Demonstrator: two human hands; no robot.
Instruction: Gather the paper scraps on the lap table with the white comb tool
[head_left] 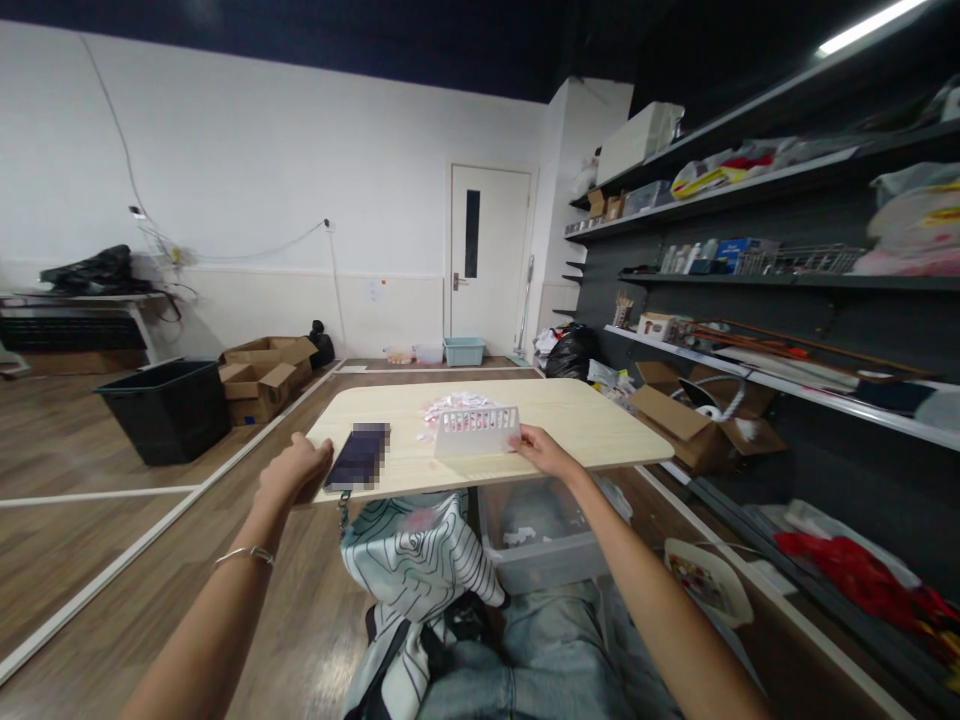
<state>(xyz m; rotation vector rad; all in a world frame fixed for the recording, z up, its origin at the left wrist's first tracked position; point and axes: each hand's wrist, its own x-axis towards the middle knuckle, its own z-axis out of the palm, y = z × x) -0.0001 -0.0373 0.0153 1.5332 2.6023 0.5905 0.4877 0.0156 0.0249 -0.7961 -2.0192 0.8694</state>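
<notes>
On the pale wooden table [577, 410] a white panel [472, 440] with a row of slots along its upper part stands on edge. Its right end is held in the closed fingers of my right hand [541, 450]. Behind it lies a loose pile of small white and pinkish pieces [457, 402], partly showing through the slots. My left hand [294, 468] is at the table's left edge with fingers curled together; what they hold, if anything, is hidden. Just right of that hand, a dark phone [358, 458], partly pixelated, lies near the front edge, with a strap [344, 510] hanging down.
Under the table stands a clear plastic bin [536, 560], next to a patterned white cloth [412, 550] by my legs. A black bin [166, 412] and cardboard boxes [259, 385] stand left. On the right are an open carton [697, 440] and loaded shelves [750, 280].
</notes>
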